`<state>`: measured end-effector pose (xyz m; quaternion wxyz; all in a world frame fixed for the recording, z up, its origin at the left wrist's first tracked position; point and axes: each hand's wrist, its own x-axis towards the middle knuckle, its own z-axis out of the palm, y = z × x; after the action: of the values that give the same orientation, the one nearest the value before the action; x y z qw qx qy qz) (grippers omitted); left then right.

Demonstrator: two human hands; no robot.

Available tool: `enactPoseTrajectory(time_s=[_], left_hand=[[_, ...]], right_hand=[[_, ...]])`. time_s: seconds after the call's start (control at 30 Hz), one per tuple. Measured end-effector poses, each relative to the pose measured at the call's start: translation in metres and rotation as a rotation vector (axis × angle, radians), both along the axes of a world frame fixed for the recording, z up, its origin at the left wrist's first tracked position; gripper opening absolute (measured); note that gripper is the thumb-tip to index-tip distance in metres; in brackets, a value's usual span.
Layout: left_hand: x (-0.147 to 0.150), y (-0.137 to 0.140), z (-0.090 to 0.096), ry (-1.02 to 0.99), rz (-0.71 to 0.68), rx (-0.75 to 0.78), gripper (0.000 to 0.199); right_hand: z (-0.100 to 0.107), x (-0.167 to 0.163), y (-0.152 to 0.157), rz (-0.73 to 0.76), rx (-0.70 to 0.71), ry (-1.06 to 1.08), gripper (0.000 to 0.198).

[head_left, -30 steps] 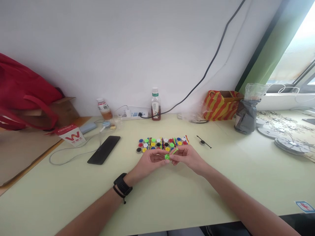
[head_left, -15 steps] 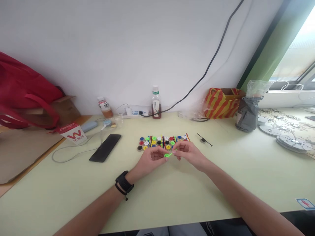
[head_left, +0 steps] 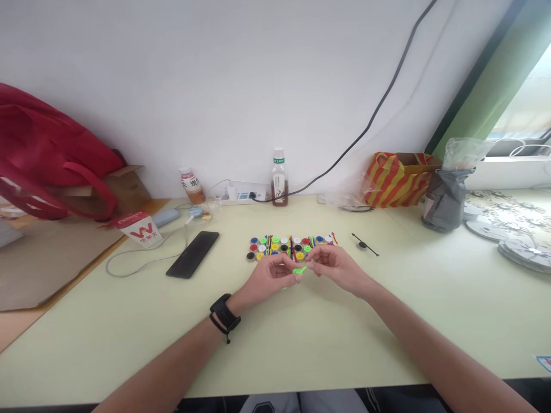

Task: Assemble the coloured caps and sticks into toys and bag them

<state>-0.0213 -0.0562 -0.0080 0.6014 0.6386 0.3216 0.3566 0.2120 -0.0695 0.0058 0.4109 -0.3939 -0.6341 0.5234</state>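
Between the thumb and fingers of my left hand (head_left: 270,277), a small bright green plastic disc (head_left: 297,271) is pinched. My right hand (head_left: 338,269) pinches a thin green strip (head_left: 304,268) that meets the disc; whether the two are joined I cannot tell. Just beyond my hands lie rows of small round pieces (head_left: 275,247) in several colours, with bundles of coloured arrow-like strips (head_left: 269,245) between them. Some of these are hidden by my fingers. Right of the rows, a black disc (head_left: 362,245) lies with a long black double-ended arrow across it.
A black phone (head_left: 192,254) and a cable lie to the left, near a red and white box (head_left: 140,230). Two bottles (head_left: 279,180) and a power strip (head_left: 241,194) stand along the wall. A striped bag (head_left: 398,180) and a grey bag (head_left: 446,201) stand at the back right.
The camera has turned slightly left, so the scene sits further right. Both hands keep their hold on the green pieces, with hardly any change in their pose.
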Motion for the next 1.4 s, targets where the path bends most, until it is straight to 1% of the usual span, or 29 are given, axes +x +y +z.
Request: enactPoseTrajectory(time_s=[0.13, 0.2, 0.27, 0.4, 0.53, 0.73, 0.83, 0.93, 1.0, 1.07, 1.1, 1.17, 1.2, 1.27, 1.33, 1.4], left_hand=[[0.001, -0.001, 0.006, -0.031, -0.031, -0.052, 0.027], [0.000, -0.001, 0.009, -0.050, -0.042, -0.054, 0.027], [-0.001, 0.000, 0.011, -0.053, -0.036, -0.050, 0.028], [-0.003, 0.002, 0.009, -0.024, 0.009, -0.072, 0.033], [-0.004, 0.004, 0.004, -0.020, 0.023, -0.084, 0.033], [-0.005, 0.006, 0.005, -0.021, 0.085, -0.104, 0.036], [-0.006, 0.007, 0.005, -0.034, 0.106, -0.113, 0.035], [-0.006, 0.008, 0.004, -0.047, 0.116, -0.117, 0.034], [-0.006, 0.008, 0.004, -0.057, 0.118, -0.120, 0.036], [-0.006, 0.008, 0.003, -0.065, 0.120, -0.123, 0.037], [-0.006, 0.008, 0.003, -0.067, 0.123, -0.126, 0.037], [-0.006, 0.008, 0.003, -0.060, 0.129, -0.130, 0.037], [-0.005, 0.008, 0.003, -0.055, 0.132, -0.127, 0.037], [-0.005, 0.007, 0.003, -0.044, 0.132, -0.117, 0.037], [-0.005, 0.006, 0.004, -0.038, 0.127, -0.101, 0.037], [-0.005, 0.005, 0.006, -0.036, 0.113, -0.096, 0.038]], right_hand=[[-0.003, -0.001, 0.002, -0.026, 0.021, 0.025, 0.033], [-0.004, -0.002, 0.002, -0.024, 0.038, 0.035, 0.035], [-0.004, -0.002, 0.002, -0.046, 0.075, 0.001, 0.036], [-0.005, -0.004, 0.000, -0.148, 0.196, -0.132, 0.035], [-0.007, -0.004, -0.001, -0.140, 0.277, -0.159, 0.035], [-0.012, -0.003, -0.005, -0.093, 0.350, -0.246, 0.053], [-0.014, -0.004, -0.007, -0.090, 0.364, -0.258, 0.063], [-0.013, -0.005, -0.009, -0.089, 0.361, -0.247, 0.067], [-0.011, -0.005, -0.010, -0.098, 0.359, -0.234, 0.059], [-0.008, -0.005, -0.010, -0.071, 0.345, -0.248, 0.040], [-0.006, -0.005, -0.009, -0.046, 0.322, -0.258, 0.042], [-0.004, -0.004, -0.008, -0.003, 0.261, -0.274, 0.060], [-0.002, -0.005, -0.008, 0.002, 0.244, -0.281, 0.063], [0.000, -0.005, -0.007, -0.021, 0.257, -0.291, 0.059], [0.002, -0.007, -0.008, -0.019, 0.288, -0.295, 0.048], [0.004, -0.009, -0.009, 0.005, 0.278, -0.276, 0.037]])
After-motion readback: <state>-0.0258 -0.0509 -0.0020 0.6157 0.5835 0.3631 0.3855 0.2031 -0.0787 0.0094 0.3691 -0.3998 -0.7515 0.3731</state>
